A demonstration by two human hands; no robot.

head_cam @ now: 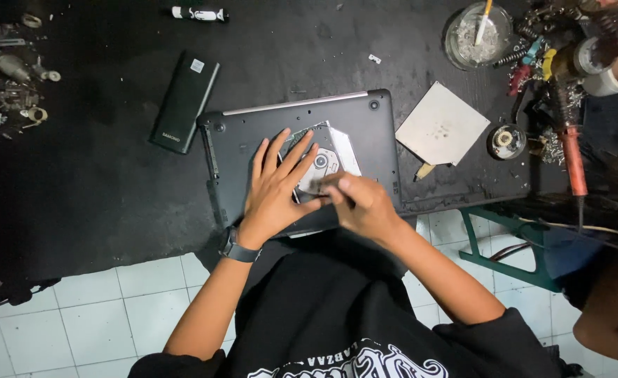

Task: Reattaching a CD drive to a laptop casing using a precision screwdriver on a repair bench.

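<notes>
- Laptop point(365, 119), dark grey, lying underside up at the near edge of the black table point(99, 189); a silver strip runs along its far edge.
- Optical drive point(326, 157), silver, square, set on the laptop's underside at its middle; partly covered by both hands.
- Left hand point(275, 187), fingers spread and flat, pressing on the laptop and the drive's left part; open, gripping nothing. A dark wristwatch point(237, 248) sits on the wrist.
- Right hand point(361, 203), blurred, fingers curled at the drive's near edge; whether it pinches a tool or the drive itself cannot be told.
- Battery pack point(183, 103), long, black, left of the laptop, with a small white label at its far end and pale print at its near end.
- White square tile point(442, 124), speckled, right of the laptop.
- Round glass dish point(477, 31), far right, holding pale grit and a stick.
- Soldering iron point(573, 150), red handle, far right among springs and clutter hard to make out.
- Small white tube point(198, 13), far edge, partly cut off.
- Metal oddments point(8, 77), far left, too small to identify.
</notes>
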